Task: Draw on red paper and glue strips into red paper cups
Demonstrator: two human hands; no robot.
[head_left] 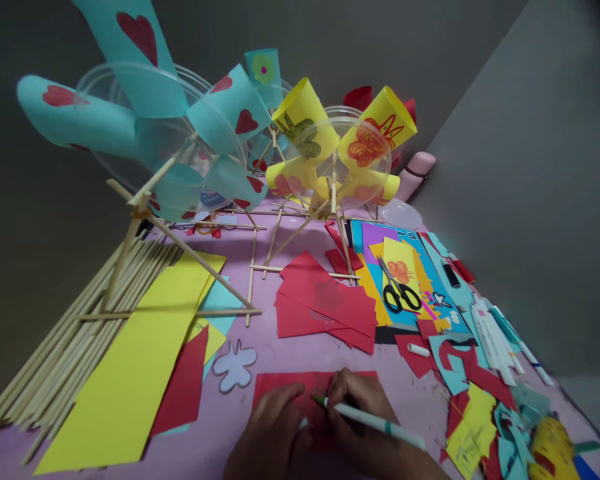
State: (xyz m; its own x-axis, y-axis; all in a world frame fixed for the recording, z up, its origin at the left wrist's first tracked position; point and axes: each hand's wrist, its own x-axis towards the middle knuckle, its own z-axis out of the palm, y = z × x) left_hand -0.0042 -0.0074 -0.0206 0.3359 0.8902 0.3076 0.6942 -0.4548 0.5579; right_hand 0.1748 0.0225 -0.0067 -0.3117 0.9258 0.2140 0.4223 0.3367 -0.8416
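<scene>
My right hand [365, 420] grips a white pen with a green tip [375, 421], its point down on a red paper sheet [280, 385] at the near edge of the pink table [300, 353]. My left hand [273, 433] lies beside it on the same sheet, fingers curled and pressing the paper down; something small and white shows at its fingertips. A white butterfly-shaped cutout [234, 365] sits just left of the sheet.
A stack of red paper pieces [325, 300] and black scissors [399, 288] on coloured sheets lie beyond. Yellow paper [130, 367] and wooden sticks [75, 333] fill the left. Paper-cone pinwheels on stick frames, teal [145, 127] and yellow [337, 147], stand at the back. Scraps and pens litter the right.
</scene>
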